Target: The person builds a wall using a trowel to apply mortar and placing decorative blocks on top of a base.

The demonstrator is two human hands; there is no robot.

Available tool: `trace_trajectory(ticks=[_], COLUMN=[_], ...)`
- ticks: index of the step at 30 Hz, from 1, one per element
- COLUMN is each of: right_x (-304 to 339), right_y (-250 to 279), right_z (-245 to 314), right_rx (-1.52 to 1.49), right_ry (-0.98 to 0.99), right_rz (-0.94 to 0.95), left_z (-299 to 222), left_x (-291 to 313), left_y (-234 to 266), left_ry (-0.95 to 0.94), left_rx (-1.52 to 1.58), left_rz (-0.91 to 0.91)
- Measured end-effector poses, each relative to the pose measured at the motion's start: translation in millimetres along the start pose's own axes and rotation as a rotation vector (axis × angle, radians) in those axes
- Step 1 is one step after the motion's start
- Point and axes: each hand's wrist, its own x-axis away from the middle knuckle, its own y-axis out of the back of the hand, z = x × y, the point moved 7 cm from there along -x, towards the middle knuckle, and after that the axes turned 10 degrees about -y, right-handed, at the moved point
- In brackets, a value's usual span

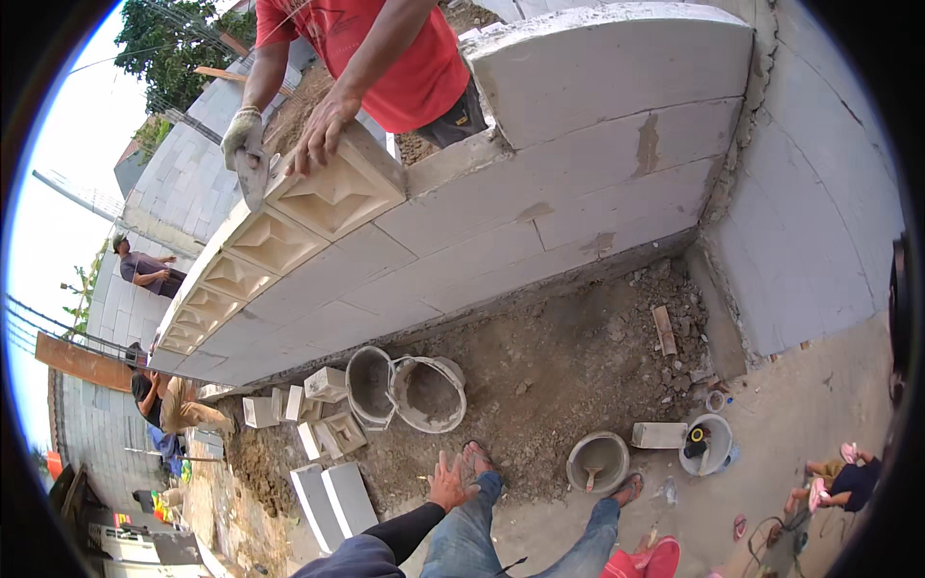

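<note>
My left hand (451, 484), in a black sleeve, reaches over the ground in front of my jeans with its fingers spread. I see nothing in it. My right hand is out of view. Nearest my left hand are two grey slabs (350, 498) and a bucket with grey residue (430, 395), neither touched. Across the wall (472, 231), a person in a red shirt (385, 58) presses a bare hand (326, 127) on the end block of a row of cream patterned blocks (332, 188). That person's gloved hand (243, 135) holds a trowel (253, 180).
A second bucket (368, 385) stands by the wall near loose hollow blocks (340, 435). On my right are a bucket with a brush (594, 462), a pale block (659, 435) and a white bucket (708, 445). Rubble (674, 337) fills the corner. Other people sit or stand farther off.
</note>
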Motion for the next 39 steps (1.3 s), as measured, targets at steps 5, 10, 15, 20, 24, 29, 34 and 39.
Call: trace_trajectory(ticks=[5,10,15,20,24,29,34,39], right_x=[131.2,209.5,217.4,215.4,202.9,198.7,141.7,197.4], right_y=[-63.8,-90.7,-88.4,-91.9,-107.0,-121.3,-70.0,-142.8], right_z=[318.5,566.9,712.6,796.8,820.7,842.4,856.8,856.6], right_rx=[-0.203,0.184,-0.005,0.067,0.171,0.335,0.306,0.369], right_ry=[-0.147,0.453,0.641,0.786,0.828,0.847,0.771,0.832], right_rz=[0.416,0.269,0.262,0.195,0.221,0.172,-0.154,-0.038], left_z=[120.2,202.9,265.6,346.7,317.2,298.3,281.1,165.6], left_x=[22.8,62.7,129.9,225.9,286.5,295.8,243.9,123.2], left_y=[106.6,248.2,311.9,262.3,253.6,294.6,404.1,618.4], left_ry=[0.021,0.018,0.191,0.416,0.558,0.596,0.302,-0.149], left_rx=[0.245,0.378,0.326,0.469,0.568,0.558,0.585,0.086], left_rz=[-0.297,-0.559,-0.667,-0.644,-0.636,-0.676,-0.849,-1.0])
